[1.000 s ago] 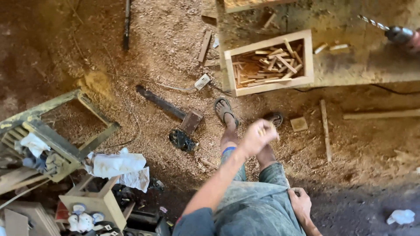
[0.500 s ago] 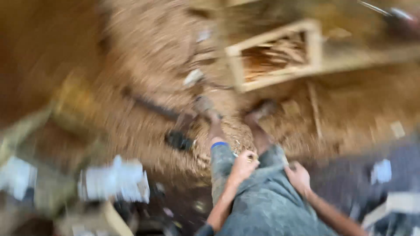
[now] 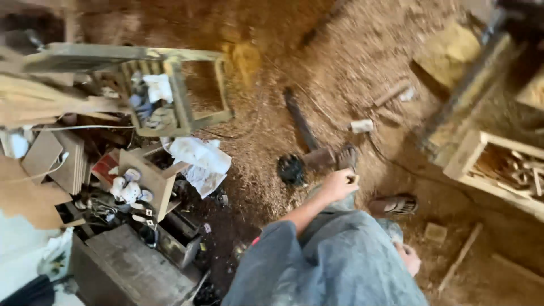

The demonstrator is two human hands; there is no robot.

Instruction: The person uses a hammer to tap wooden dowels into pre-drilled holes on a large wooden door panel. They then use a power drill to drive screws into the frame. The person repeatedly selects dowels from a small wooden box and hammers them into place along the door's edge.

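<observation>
The left hand [image 3: 338, 185] had dropped from its raised fist to rest on the knee, curled loosely, holding nothing I could make out. The right hand [image 3: 409, 258] stayed by the thigh, its grip unclear. The view had swung left: the mallet [image 3: 309, 139] lay just beyond the left hand on the sawdust floor [image 3: 340, 73], the crate [image 3: 498, 164] at far right.

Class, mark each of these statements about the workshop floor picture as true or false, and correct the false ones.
1. The left hand rests at the knee, above the foot in a sandal. True.
2. The floor is bare, clean tile. False: it is covered in sawdust and wood scraps.
3. The wooden box at right holds pieces of wood. True.
4. The right hand holds a hammer overhead. False: it hangs low beside the leg, and nothing can be seen in it.
5. Crumpled white paper lies left of the legs. True.
</observation>
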